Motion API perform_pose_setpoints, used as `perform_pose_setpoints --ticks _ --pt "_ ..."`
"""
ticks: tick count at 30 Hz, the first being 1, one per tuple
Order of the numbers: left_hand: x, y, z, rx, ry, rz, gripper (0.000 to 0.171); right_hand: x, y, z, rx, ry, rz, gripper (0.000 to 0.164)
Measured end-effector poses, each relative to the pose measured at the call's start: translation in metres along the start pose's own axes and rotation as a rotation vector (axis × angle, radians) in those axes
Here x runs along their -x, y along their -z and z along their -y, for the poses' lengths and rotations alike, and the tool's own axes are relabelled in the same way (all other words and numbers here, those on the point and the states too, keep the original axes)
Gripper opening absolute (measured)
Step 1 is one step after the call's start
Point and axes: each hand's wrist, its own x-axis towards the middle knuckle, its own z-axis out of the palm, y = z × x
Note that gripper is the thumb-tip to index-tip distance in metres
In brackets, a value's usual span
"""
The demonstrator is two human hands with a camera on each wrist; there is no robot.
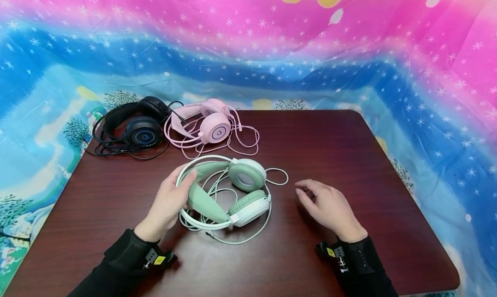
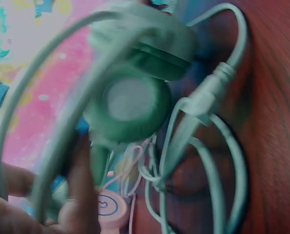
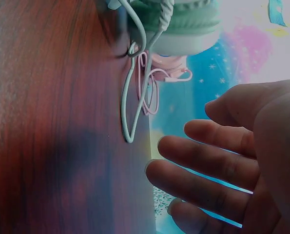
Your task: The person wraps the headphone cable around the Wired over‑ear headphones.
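A pair of white and green headphones [image 1: 209, 202] is tilted up over the middle of the table, its ear cups toward the right. My left hand [image 1: 171, 200] grips it by the headband, thumb on the near side. The left wrist view shows the fingers round the band, a green ear cushion [image 2: 130, 105] beyond, and a bundled pale cable [image 2: 203, 100] on the table. To the right of the headphones hovers my right hand [image 1: 328, 206], fingers loosely bent and holding nothing. In the right wrist view a loop of pale cable [image 3: 126, 112] lies past its fingertips.
Black headphones [image 1: 143, 131] lie at the table's back left. Beside them are pink headphones [image 1: 215, 126] with their cable spread out to the right. The dark wood table [image 1: 310, 141] has a patterned cloth [image 1: 252, 68] hanging behind and at the sides.
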Motion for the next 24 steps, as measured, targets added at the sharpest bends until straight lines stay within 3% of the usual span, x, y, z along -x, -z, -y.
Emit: perform_pose_setpoints --ticks 6,12,15,18,21,24 --pt "-0.004 -0.001 0.006 -0.235 -0.097 -0.21 0.054 0.001 0.0 0.0 -0.002 0.004 0.008 0.022" --pt "-0.009 -0.002 0.003 -0.298 -0.116 -0.281 0.047 0.001 0.001 0.0 -0.006 0.011 0.004 0.022" --pt "-0.011 -0.001 0.0 -0.234 -0.106 -0.301 0.046 0.001 0.0 0.001 -0.008 0.022 0.004 0.023" --pt "-0.011 0.004 -0.005 -0.094 -0.086 -0.299 0.044 -0.002 0.0 0.004 -0.027 0.033 0.01 0.027" --pt "-0.009 0.012 -0.013 0.067 -0.05 -0.26 0.042 -0.008 0.003 0.011 -0.059 0.066 0.005 0.034" --pt "-0.007 0.018 -0.023 0.191 0.008 -0.202 0.041 -0.019 0.007 0.019 -0.098 0.151 -0.011 0.044"
